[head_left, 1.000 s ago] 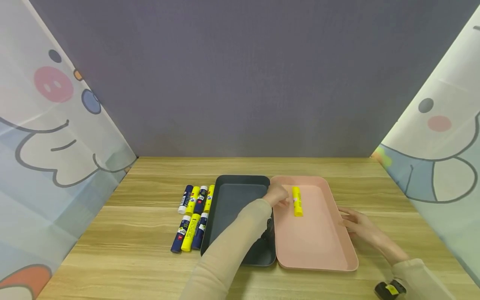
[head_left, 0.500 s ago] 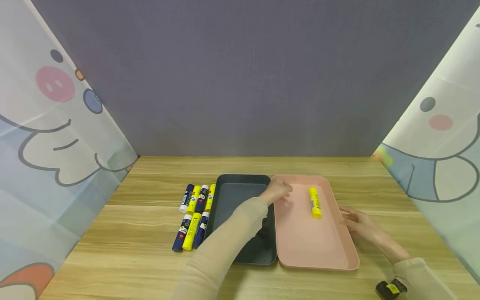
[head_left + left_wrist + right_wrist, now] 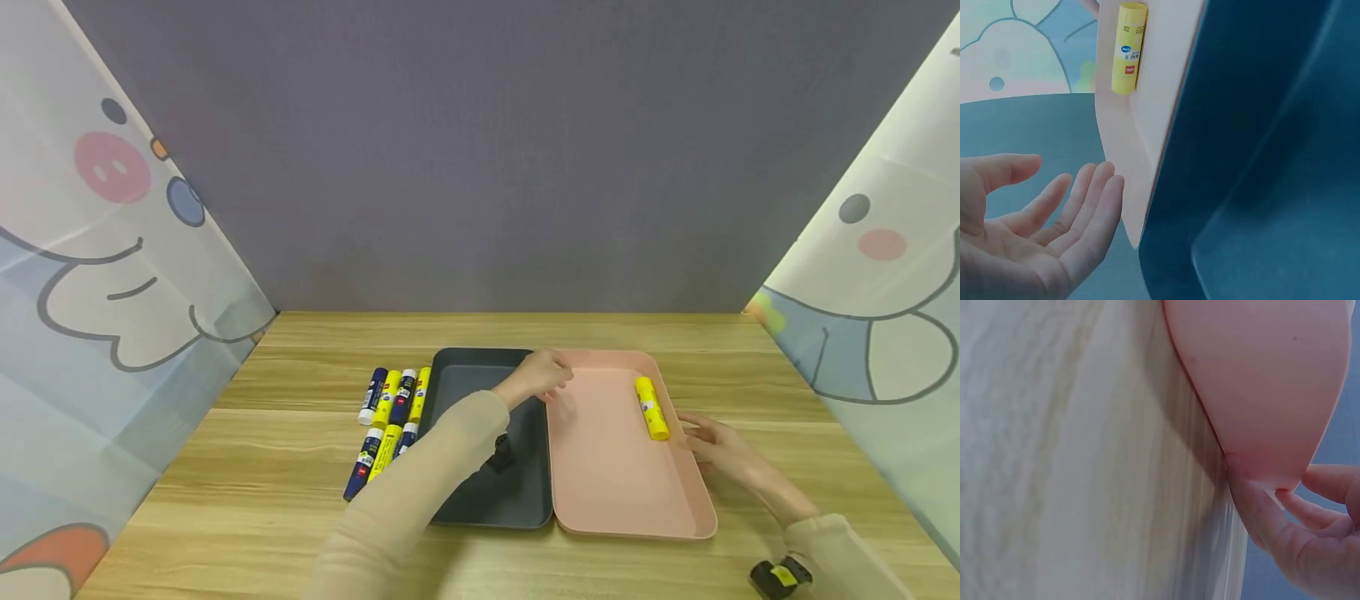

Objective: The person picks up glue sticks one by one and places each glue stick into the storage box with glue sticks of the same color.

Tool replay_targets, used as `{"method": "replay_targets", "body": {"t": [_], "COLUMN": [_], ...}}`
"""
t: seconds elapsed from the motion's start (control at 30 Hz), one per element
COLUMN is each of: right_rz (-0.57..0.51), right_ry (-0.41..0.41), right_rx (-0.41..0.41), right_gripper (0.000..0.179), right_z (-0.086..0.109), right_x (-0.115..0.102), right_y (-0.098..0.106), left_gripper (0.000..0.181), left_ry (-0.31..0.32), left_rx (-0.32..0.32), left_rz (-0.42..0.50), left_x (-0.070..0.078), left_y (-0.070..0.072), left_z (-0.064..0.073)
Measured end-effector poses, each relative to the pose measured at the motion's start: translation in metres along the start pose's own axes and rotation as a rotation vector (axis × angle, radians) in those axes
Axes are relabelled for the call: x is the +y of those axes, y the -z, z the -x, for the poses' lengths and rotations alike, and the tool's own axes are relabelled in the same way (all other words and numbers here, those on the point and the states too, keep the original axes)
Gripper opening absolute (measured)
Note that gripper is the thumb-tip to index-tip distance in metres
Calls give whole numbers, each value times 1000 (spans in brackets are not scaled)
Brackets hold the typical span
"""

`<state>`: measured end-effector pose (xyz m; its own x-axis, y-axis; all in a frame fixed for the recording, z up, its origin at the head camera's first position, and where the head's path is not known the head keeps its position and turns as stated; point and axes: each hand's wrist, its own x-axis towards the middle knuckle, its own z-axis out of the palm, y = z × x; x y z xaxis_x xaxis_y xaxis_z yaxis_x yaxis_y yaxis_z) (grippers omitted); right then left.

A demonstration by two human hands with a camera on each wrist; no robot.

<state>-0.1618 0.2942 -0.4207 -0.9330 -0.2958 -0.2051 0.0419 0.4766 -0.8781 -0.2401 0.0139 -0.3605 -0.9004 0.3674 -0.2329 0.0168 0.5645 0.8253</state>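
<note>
The table's [image 3: 225, 533] tray [image 3: 615, 487] holds a yellow tube [image 3: 652, 408] near the right hand [image 3: 718, 448].

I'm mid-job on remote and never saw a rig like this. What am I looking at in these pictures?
No machine: these are a person's bare left hand and bare right hand. One picture comes from a camera worn on the head, looking down; the other two from cameras on the wrists. On the wood-grain table, a dark grey rectangular tray sits left of a pink rectangular tray. A yellow cylindrical tube lies in the pink tray, near its right wall; seven yellow or navy tubes lie left of the grey tray, some partly behind the cream sleeve. The left hand, at the trays' neighbouring edges, holds nothing. The right hand touches the pink tray's outer right side.
</note>
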Motion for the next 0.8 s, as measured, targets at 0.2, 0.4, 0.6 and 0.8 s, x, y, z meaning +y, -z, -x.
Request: {"method": "replay_targets", "body": {"t": [0.2, 0.4, 0.6, 0.8], "right_rz": [5, -1, -14, -35], "right_ry": [3, 4, -10, -6], "right_rx": [5, -9, -3, -7], "right_gripper": [58, 58, 58, 59], "right_z": [0, 0, 1, 1], "right_x": [-1, -1, -1, -1], "right_y": [0, 0, 0, -1], "left_gripper": [33, 31, 27, 28], "left_ry": [-20, -46, -59, -74], "left_rx": [-7, -4, 10, 17], "left_rz": [-75, -128, -162, -144], "left_x": [-3, -7, -13, -19], "left_y": [13, 26, 39, 52], "left_z": [10, 21, 31, 41]}}
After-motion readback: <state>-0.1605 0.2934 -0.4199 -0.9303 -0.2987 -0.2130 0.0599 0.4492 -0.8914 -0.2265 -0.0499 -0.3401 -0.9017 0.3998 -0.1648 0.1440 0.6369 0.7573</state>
